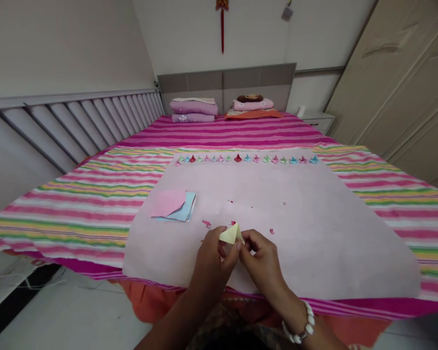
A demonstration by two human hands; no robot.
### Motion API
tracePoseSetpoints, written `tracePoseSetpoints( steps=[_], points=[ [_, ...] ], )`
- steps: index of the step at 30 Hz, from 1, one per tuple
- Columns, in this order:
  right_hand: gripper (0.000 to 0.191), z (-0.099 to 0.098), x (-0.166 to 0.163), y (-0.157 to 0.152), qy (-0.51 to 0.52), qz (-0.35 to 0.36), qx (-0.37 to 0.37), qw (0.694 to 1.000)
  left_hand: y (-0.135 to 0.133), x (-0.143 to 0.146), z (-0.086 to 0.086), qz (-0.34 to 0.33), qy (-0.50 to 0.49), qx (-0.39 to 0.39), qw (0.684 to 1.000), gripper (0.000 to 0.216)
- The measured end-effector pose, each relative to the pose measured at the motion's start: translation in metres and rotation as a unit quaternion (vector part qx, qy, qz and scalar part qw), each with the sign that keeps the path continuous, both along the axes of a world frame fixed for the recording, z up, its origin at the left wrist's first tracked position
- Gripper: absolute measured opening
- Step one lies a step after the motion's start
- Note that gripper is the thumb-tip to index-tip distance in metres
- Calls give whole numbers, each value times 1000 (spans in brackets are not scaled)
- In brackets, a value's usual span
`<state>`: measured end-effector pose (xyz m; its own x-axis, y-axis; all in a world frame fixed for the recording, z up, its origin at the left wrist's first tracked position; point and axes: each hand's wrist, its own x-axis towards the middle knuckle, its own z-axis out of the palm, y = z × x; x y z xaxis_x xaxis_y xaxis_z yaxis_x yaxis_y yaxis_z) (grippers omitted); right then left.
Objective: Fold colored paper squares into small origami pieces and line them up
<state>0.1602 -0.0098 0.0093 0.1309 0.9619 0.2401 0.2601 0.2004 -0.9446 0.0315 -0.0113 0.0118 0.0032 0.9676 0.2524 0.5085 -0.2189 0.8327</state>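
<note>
Yellow paper, folded to a peak, held above pale sheet.
Left hand and right hand pinch it; pointed paper shapes line sheet's far edge; flat papers overlap, left.

Dim, diffuse light; fine detail soft; wide-angle stretch toward edges.

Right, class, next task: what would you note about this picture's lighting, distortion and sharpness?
Head view: dim, soft light, with no strong glare on the pale sheet; head view: likely wide-angle stretching, with the beige panels leaning and the bed rail spreading toward the left edge; head view: the yellow paper keeps a readable outline, while the far row of folded shapes shows little fine detail.
</note>
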Motion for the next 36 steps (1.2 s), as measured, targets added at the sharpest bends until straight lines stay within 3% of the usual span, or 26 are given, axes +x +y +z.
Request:
tracePoseSetpoints(
  steps=[4, 7, 10, 13, 18, 20, 23, 26, 31, 36],
  points=[
    [12, 1, 1, 0, 4, -13, 14, 1000, 3, -2, -9, 68, 148, 158, 974, 54],
    [14, 0, 1, 1, -13, -18, 25, 999, 2, -4, -11, 59, 235, 182, 953, 45],
    [13, -1, -1, 1, -45, -18, 43, 998, 0, -2, -10, 48, 260, 163, 951, 40],
    [14, 0, -3, -1, -58, -11, 54, 997, 1, 0, -10, 39, 241, 149, 958, 37],
    [13, 1, -4, -3, -58, -5, 58, 997, 6, 0, -13, -33, 128, 83, 988, 33],
    [12, 0, -3, -2, -49, -7, 49, 998, 6, -1, -14, -26, 103, 66, 992, 33],
    [10, -2, -1, 1, 10, 3, -4, 1000, 7, -4, -11, -3, 77, 45, 996, 23],
    [11, -4, 2, 6, 106, 25, -65, 992, 9, -9, -6, -38, 38, 75, 996, 6],
    [12, -2, 6, 10, 188, 43, -87, 977, 13, -18, -4, -153, 7, 137, 979, 25],
    [14, 2, 9, 10, 219, 41, -103, 969, 11, -20, -7, -196, 39, 146, 969, 48]
  ],
)
